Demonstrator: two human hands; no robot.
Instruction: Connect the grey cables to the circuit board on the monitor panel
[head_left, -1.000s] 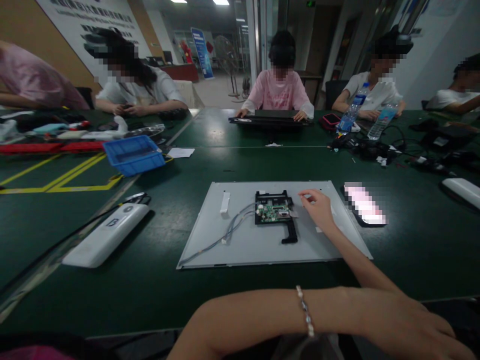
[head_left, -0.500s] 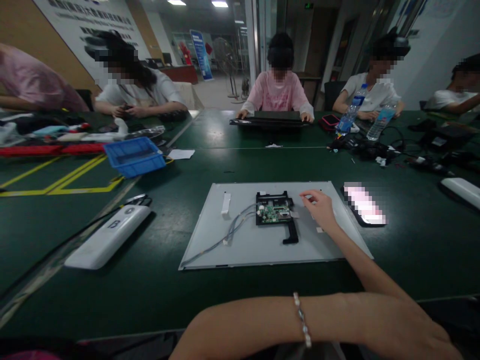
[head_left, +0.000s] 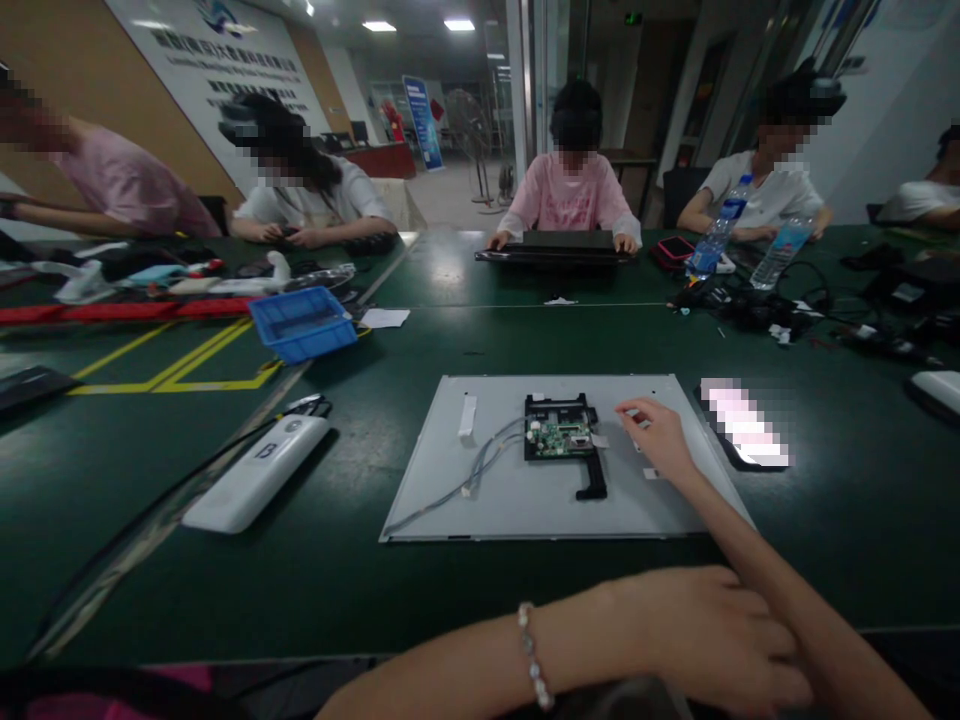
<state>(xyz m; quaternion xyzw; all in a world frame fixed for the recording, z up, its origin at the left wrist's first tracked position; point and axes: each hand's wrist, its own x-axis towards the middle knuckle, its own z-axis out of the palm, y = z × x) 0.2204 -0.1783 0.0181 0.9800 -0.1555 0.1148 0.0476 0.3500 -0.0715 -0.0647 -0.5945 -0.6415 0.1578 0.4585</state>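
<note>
Over the right part of a pale grey flat panel (head_left: 435,505) is my right hand (head_left: 658,436). Its fingers are loosely bent, with a small gap between thumb and forefinger and nothing visible in it. To its left, a black bracket (head_left: 592,480) with a green circuit board (head_left: 556,438) lies on the panel. Grey cables (head_left: 480,465) run from the board to the panel's near left corner. My left hand (head_left: 731,640), beyond a beaded bracelet (head_left: 534,655), lies across my right forearm with curled fingers. Its fingertips are hidden.
Right of the panel lies a phone (head_left: 742,425). A white power bank (head_left: 259,475) with a black cable lies left, and a blue bin (head_left: 304,325) stands behind it. Bottles (head_left: 720,225) and tangled cables are at the far right. Several people sit across the table.
My left hand has moved left and up along my right forearm. My right hand stays over the panel. The whole view has shifted slightly, with the table things now lying further right.
</note>
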